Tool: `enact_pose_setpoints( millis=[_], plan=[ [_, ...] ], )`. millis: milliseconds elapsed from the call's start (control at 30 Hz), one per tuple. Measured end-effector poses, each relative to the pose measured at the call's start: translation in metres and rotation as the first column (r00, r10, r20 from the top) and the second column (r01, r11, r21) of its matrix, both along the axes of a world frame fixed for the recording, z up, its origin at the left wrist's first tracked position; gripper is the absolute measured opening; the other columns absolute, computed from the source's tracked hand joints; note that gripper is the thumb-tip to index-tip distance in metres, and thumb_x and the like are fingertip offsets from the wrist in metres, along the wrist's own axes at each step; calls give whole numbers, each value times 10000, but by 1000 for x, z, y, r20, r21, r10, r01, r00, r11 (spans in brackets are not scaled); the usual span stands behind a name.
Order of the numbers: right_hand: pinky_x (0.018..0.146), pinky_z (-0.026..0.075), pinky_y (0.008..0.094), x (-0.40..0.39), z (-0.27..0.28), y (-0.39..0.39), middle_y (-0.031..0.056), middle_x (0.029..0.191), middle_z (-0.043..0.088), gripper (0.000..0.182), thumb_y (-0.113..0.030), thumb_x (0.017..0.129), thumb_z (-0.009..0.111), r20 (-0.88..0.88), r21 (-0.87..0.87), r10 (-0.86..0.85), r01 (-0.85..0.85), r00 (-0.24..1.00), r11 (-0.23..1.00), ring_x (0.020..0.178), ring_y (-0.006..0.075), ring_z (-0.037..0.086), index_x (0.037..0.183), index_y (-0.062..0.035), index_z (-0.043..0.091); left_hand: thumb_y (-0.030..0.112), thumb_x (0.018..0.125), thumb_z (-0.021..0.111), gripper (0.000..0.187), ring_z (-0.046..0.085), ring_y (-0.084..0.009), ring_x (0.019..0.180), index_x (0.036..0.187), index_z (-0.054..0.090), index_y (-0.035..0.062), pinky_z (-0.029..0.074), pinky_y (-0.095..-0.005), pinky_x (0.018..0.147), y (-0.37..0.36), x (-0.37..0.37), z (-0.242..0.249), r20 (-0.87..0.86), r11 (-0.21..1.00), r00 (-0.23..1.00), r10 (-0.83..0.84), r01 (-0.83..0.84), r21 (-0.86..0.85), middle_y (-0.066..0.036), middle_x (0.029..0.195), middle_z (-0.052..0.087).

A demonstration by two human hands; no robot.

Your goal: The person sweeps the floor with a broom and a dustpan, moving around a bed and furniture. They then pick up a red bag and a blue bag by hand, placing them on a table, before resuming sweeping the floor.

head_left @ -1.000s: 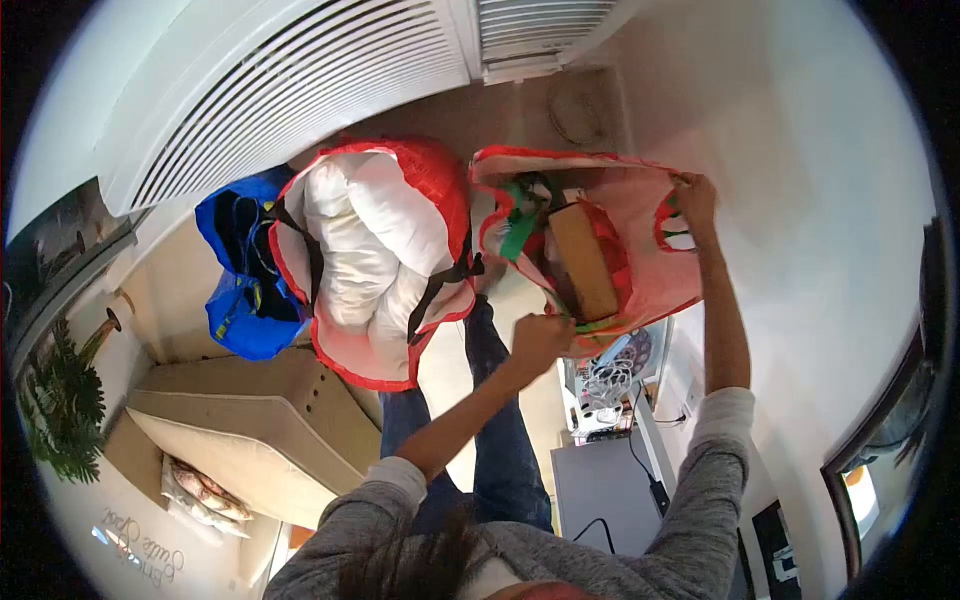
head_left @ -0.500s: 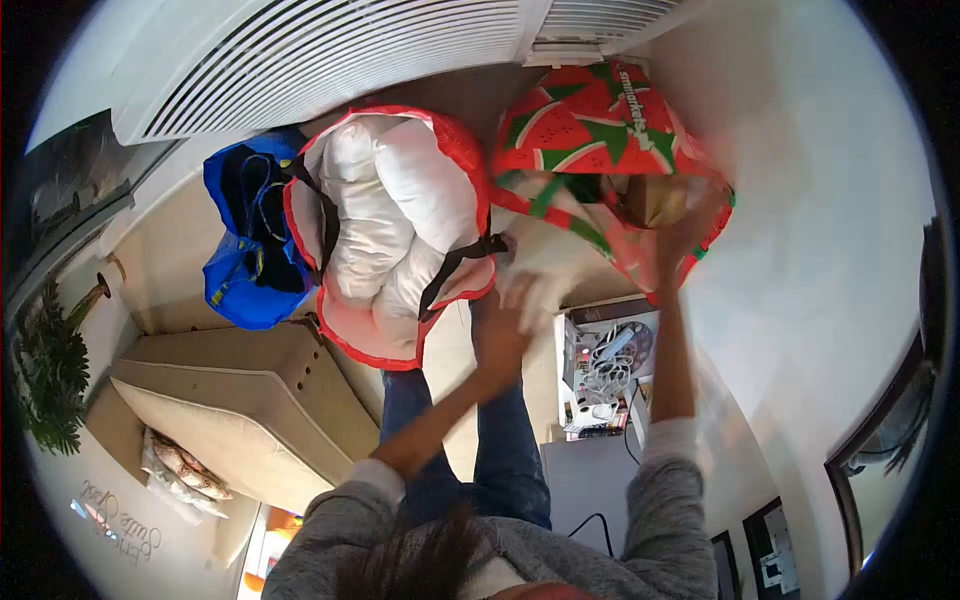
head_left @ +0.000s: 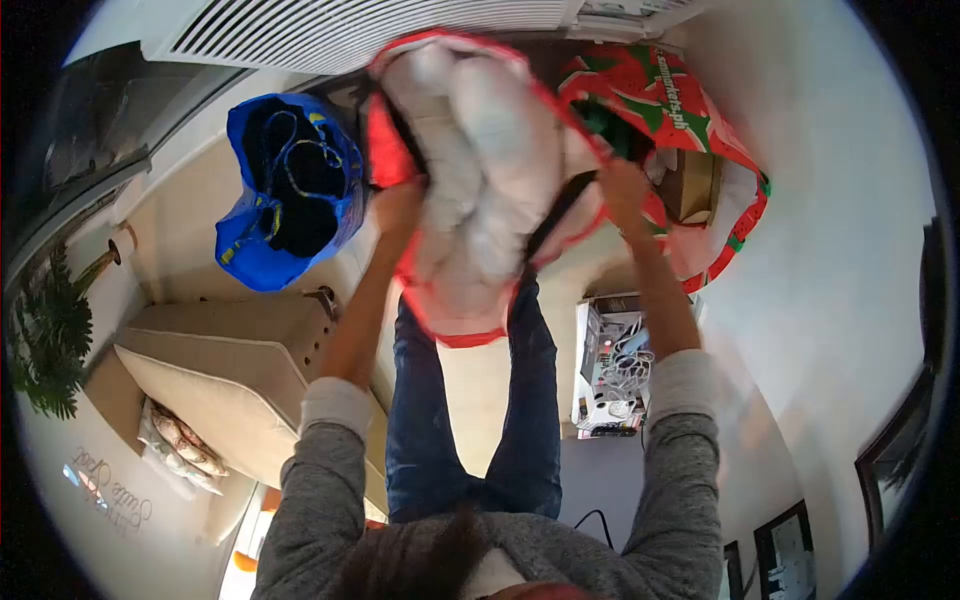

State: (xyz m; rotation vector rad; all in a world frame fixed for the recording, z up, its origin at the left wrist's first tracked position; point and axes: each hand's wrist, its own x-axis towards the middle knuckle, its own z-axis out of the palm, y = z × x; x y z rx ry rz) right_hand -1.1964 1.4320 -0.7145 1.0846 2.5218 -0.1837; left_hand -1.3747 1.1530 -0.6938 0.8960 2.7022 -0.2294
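A red-edged bag [head_left: 455, 333] filled with puffy white pillows [head_left: 480, 150] is in front of my legs, smeared by motion. My left hand [head_left: 398, 205] is closed at its left side, by a black handle. At the opposite side, my right hand [head_left: 624, 190] grips the other black handle [head_left: 562, 212]. Right beside that hand stands a watermelon-print shopping bag [head_left: 690, 110] with a brown cardboard box [head_left: 697, 185] inside. To the left of my left hand is an open blue bag [head_left: 290, 265] with dark contents and a cord.
A beige sofa [head_left: 210, 350] lies at the left, with a plant [head_left: 50, 340] beyond it. A white box [head_left: 612, 375] of cables and small items stands at the right near my leg. White louvres [head_left: 370, 35] run along the far side, and a wall [head_left: 820, 250] rises at the right.
My right hand has left the watermelon-print bag and taken the pillow bag's handle. My left hand has moved to that bag's left side. The pillow bag has shifted away and to the right.
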Motion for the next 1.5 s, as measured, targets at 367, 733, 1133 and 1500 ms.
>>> enact_pose_setpoints(
  millis=[367, 733, 1133, 1500],
  plan=[
    [609, 411, 413, 72, 72, 118, 160, 753, 550, 294, -312, 712, 473, -295, 166, -89, 143, 951, 976, 714, 329, 525, 856, -61, 528, 170, 712, 412, 192, 571, -239, 625, 656, 570, 78, 455, -345, 517, 140, 100, -18, 382, 990, 922, 57, -103, 100, -105, 654, 573],
    [738, 348, 368, -91, 99, -64, 168, 890, 488, 319, -182, 678, 494, -505, 456, -49, 315, 862, 833, 854, 310, 459, 948, -13, 469, 290, 577, 638, 579, 428, -254, 922, 1060, 412, 66, 318, -371, 768, -104, -116, 84, -89, 832, 996, 16, 36, 554, -100, 994, 463],
    [648, 428, 389, -213, -7, -315, 150, 774, 559, 328, -343, 709, 478, -9, -616, -382, 296, 924, 730, 732, 293, 545, 761, -28, 552, 230, 732, 456, 273, 524, -339, 675, 961, 464, 82, 411, -431, 593, -246, -205, -2, -39, 946, 965, 258, -260, -192, -179, 737, 532],
    [546, 426, 414, -54, 19, -165, 168, 621, 535, 214, -238, 689, 481, -197, -205, -365, 326, 910, 923, 607, 322, 536, 648, -35, 536, 103, 675, 501, 153, 513, -355, 607, 767, 480, -18, 392, -411, 528, -55, -55, 3, 399, 871, 916, -44, -161, 465, -212, 656, 518]
  ],
)
